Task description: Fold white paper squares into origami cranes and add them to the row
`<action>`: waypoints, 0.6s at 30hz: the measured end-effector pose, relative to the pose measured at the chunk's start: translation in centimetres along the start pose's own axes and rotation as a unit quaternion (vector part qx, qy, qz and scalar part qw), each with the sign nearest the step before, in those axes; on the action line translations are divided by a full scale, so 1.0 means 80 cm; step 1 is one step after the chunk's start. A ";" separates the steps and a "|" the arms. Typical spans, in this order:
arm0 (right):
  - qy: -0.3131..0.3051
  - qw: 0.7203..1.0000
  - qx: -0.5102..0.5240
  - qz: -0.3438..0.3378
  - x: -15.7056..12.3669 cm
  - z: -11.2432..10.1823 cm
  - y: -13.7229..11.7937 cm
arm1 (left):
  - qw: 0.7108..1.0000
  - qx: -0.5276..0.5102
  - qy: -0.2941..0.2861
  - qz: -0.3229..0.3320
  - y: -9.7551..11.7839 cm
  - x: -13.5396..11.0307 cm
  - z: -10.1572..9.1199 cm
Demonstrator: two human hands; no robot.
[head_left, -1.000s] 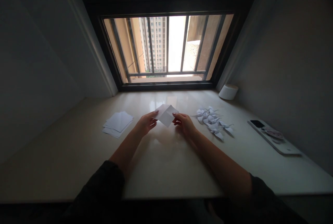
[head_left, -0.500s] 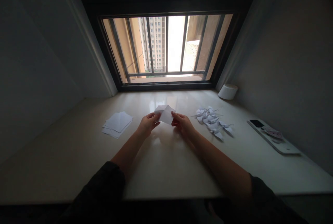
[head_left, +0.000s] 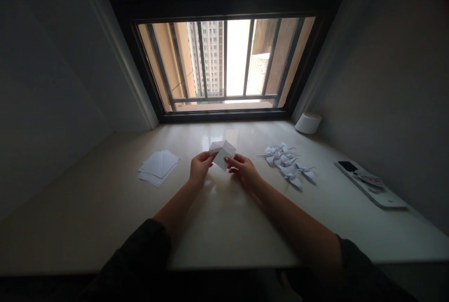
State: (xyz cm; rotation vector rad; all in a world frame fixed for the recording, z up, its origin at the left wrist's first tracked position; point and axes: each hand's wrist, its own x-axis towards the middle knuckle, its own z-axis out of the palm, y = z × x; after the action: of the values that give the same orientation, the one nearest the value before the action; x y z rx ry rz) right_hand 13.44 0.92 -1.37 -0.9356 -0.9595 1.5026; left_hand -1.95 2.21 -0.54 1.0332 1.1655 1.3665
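**Held sheet (head_left: 220, 158) is gathered into a narrower, peaked shape**

The white sheet is held up over the middle of the pale sill (head_left: 217, 232), between the left hand (head_left: 200, 168) and the right hand (head_left: 247, 172). Compared with a second ago, its right side is drawn inward, so that a narrower outline is shown: two sloping facets are seen at the top, and a pointed corner is hung below them.

The right hand is also shifted closer in. Its thumb is now laid on the front face near that lower flap, where the right edge was gripped earlier. The sheet is pinched there between thumb and fingers, though the fingers behind it are partly hidden. By the left hand, the left edge is pinched between thumb and forefinger; the other fingers are curled beneath.

From this, the flap is judged to be under adjustment, with the left hand used as the steady side. Whether a crease is pressed firm cannot be told.

The stack of paper (head_left: 159, 167) at the left and the cluster of folded paper pieces (head_left: 288, 171) at the right are left undisturbed.
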 end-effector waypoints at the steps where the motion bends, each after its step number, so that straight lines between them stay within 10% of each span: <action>1: 0.007 1.000 0.004 -0.002 0.000 0.000 0.000 | 1.000 0.009 -0.004 0.003 0.000 -0.001 0.001; 18: 0.015 0.999 0.050 0.006 -0.002 0.004 -0.004 | 0.986 0.130 -0.046 0.097 0.001 -0.015 0.005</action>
State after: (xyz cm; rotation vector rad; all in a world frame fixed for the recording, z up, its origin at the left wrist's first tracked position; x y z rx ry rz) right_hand 13.25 0.74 -0.91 -0.8910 -0.8507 1.5287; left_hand -1.44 1.06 -0.43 1.4144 1.2215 1.3226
